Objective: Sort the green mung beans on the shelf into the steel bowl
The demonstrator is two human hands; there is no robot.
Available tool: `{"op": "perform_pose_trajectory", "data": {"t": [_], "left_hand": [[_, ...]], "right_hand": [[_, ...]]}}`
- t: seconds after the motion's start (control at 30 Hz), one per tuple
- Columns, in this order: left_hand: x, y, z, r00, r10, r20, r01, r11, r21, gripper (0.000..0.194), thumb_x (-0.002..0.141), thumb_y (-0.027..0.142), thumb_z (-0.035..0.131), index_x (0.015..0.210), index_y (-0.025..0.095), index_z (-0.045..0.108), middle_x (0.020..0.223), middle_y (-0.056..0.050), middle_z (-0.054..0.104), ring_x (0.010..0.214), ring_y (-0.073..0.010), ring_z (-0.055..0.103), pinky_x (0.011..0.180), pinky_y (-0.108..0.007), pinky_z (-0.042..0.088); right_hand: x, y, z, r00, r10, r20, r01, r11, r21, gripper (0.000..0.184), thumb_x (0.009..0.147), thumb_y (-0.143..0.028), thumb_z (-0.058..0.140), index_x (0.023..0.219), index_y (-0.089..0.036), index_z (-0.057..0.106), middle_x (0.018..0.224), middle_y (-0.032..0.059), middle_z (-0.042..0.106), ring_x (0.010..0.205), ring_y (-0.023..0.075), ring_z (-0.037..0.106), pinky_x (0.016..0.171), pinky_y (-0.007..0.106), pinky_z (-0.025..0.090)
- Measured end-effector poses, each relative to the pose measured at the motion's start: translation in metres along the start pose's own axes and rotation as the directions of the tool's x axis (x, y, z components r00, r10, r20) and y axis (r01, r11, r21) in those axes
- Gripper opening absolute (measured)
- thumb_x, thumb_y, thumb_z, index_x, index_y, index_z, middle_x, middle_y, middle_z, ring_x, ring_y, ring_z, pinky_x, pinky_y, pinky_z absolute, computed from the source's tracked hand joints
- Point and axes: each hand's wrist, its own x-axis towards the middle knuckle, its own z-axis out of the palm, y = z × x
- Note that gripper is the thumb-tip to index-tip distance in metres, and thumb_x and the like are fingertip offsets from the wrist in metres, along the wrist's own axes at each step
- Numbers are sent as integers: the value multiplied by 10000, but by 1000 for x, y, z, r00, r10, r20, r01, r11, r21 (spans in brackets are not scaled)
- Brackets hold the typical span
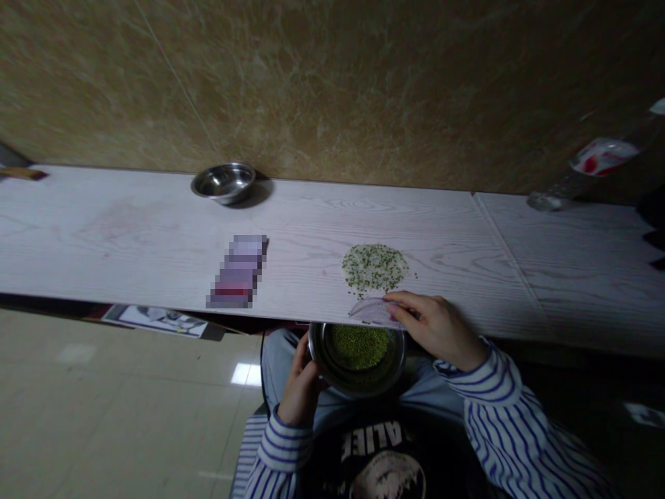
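My left hand (300, 384) grips the rim of a steel bowl (357, 357) filled with green beans, held just below the table's front edge above my lap. My right hand (435, 327) rests on the table edge, fingers pinched on a small clear plastic card (373, 311). The card lies flat at the edge, directly above the bowl. A loose pile of green beans (374, 266) sits on the white wood-grain table (129, 235) just beyond the card.
An empty steel bowl (224, 182) stands at the back by the wall. A small flat purple object (240, 270) lies left of the beans. A plastic bottle (587, 170) lies at the far right. Papers (156, 320) sit on the floor under the table.
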Motion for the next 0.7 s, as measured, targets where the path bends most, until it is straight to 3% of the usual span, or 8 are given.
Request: {"op": "perform_pose_trajectory", "data": {"t": [0.13,0.33,0.53,0.7], "left_hand": [[0,-1,0,1000,15,8,-15,1000,-27,707,641,216,757,1332,243,612,1160,-85,709,788,-193,624,555,-242,489],[0,1,-1,1000,25,8,-25,999,-31,703,624,199,752,1316,251,637,1141,-80,720,778,-199,630,535,-244,485],[-2,5,0,1000,26,-3,-26,1000,-13,703,613,183,730,1307,246,639,1117,-73,717,739,-177,604,513,-223,445],[0,4,-1,1000,27,-6,-27,1000,2,737,607,190,727,1333,233,608,1147,-83,697,752,-183,596,514,-242,455]], "right_hand": [[-4,-6,1,999,-35,26,34,999,32,234,944,-233,558,1044,-235,770,1005,29,817,871,195,777,780,287,606],[-1,2,7,996,45,-74,-38,995,97,252,950,-256,554,1105,-200,744,842,35,815,743,181,774,638,248,589],[2,-9,10,1000,-5,-27,6,1000,12,252,949,-244,547,1077,-217,762,978,43,819,815,202,778,704,287,600],[-10,2,4,999,42,-32,-39,995,90,248,937,-263,558,1068,-212,762,950,40,819,822,198,779,678,271,603]]}}
